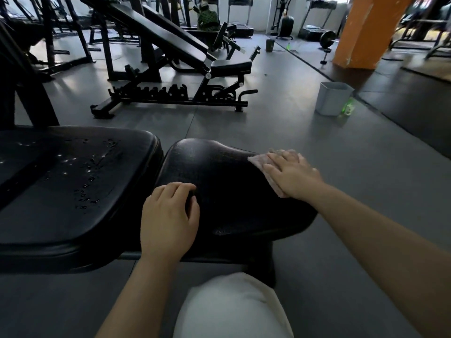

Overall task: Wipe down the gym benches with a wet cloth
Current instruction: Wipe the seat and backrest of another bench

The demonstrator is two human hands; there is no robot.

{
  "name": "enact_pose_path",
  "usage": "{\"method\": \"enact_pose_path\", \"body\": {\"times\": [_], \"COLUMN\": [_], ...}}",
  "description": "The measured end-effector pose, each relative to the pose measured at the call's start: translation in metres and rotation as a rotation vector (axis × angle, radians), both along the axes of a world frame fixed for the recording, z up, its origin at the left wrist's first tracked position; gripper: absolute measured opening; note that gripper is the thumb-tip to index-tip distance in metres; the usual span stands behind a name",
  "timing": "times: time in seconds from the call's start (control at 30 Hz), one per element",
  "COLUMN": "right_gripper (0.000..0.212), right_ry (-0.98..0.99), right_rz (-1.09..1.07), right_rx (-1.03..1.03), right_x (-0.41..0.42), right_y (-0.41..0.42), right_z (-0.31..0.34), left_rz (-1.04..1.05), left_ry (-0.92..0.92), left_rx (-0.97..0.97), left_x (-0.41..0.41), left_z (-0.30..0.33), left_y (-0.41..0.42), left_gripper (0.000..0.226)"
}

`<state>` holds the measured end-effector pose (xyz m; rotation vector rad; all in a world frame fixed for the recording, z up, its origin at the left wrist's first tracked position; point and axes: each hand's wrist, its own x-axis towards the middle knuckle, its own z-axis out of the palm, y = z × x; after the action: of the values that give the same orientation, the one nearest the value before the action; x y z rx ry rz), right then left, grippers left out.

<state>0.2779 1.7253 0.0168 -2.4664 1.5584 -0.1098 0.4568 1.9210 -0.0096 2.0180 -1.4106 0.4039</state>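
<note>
A grey rubber-tiled gym floor [280, 132] fills most of the view. Across it stands a black adjustable incline bench with a steel frame [170, 59], and an orange square pillar [366, 32] rises at the far right. Nearest the camera is the counter being cleaned: a wide black padded back cushion [73, 186] on the left, its surface dotted with water droplets, and just beside it, across a narrow gap, a black padded seat cushion with a rounded, tapering shape [227, 191].

The person's knee in pale trousers [234, 308] shows at the bottom edge, below the seat cushion. A light grey plastic waste bin [333, 98] stands on the floor to the right, well apart from the counter, with a small green spray bottle [347, 108] touching or just beside its base.

The left hand [168, 220] rests on the near left part of the seat cushion, fingers loosely bent and holding nothing. The right hand [291, 174] lies flat with fingers straight and close together, pressing a pinkish damp cloth [258, 159] onto the far right edge of the seat cushion.
</note>
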Motion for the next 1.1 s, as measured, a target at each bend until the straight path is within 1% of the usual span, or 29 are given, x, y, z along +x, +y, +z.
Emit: {"method": "enact_pose_path", "body": {"times": [0.07, 0.13, 0.17, 0.23, 0.3, 0.4, 0.47, 0.53, 0.63, 0.73, 0.83, 0.97, 1.03, 1.1], "right_gripper": [0.058, 0.076, 0.085, 0.089, 0.084, 0.062, 0.062, 0.064, 0.06, 0.058, 0.058, 0.061, 0.062, 0.061], "right_ry": [-0.035, -0.046, -0.028, 0.041, 0.048, -0.023, 0.007, 0.061, 0.127, 0.141, 0.15, 0.16, 0.157, 0.145], "right_rz": [-0.054, -0.072, -0.054, -0.024, -0.019, -0.063, -0.067, -0.057, -0.017, 0.107, 0.284, 0.571, 0.587, 0.516], "right_rx": [-0.063, -0.175, -0.204, -0.195, -0.189, -0.077, -0.003, 0.007, 0.027, 0.053, 0.02, -0.051, -0.07, -0.032], "right_x": [-0.011, -0.018, -0.02, -0.022, -0.022, -0.013, -0.001, 0.015, 0.048, 0.086, 0.109, 0.088, 0.079, 0.089], "right_y": [0.022, 0.056, 0.073, 0.089, 0.08, 0.04, 0.011, -0.008, -0.018, -0.015, 0.003, 0.026, 0.015, -0.01], "right_z": [-0.01, -0.018, -0.02, -0.024, -0.021, -0.008, -0.002, 0.006, 0.017, 0.021, 0.019, 0.013, 0.013, 0.013], "left_rz": [0.003, 0.011, 0.016, 0.02, 0.021, 0.02, 0.019, 0.021, 0.036, 0.041, 0.042, 0.034, 0.033, 0.028], "left_ry": [0.0, -0.003, -0.008, -0.015, -0.018, -0.013, -0.012, -0.011, -0.016, -0.019, -0.01, -0.005, -0.003, 0.003], "left_rx": [0.008, 0.005, 0.003, 0.002, -0.001, -0.004, -0.012, -0.013, 0.0, 0.018, 0.04, 0.046, 0.04, 0.032], "left_x": [-0.001, -0.001, -0.001, -0.001, -0.001, -0.001, -0.001, -0.001, -0.002, -0.002, -0.003, -0.003, -0.002, -0.002], "left_z": [0.0, 0.0, 0.001, 0.001, 0.001, 0.001, 0.001, 0.001, 0.002, 0.003, 0.004, 0.003, 0.003, 0.003], "left_y": [-0.001, -0.002, -0.003, -0.003, -0.004, -0.004, -0.004, -0.004, -0.004, -0.003, -0.003, -0.001, -0.001, -0.002], "left_gripper": [0.038, 0.038, 0.037, 0.035, 0.035, 0.035, 0.035, 0.035, 0.033, 0.033, 0.033, 0.033, 0.033, 0.033]}}
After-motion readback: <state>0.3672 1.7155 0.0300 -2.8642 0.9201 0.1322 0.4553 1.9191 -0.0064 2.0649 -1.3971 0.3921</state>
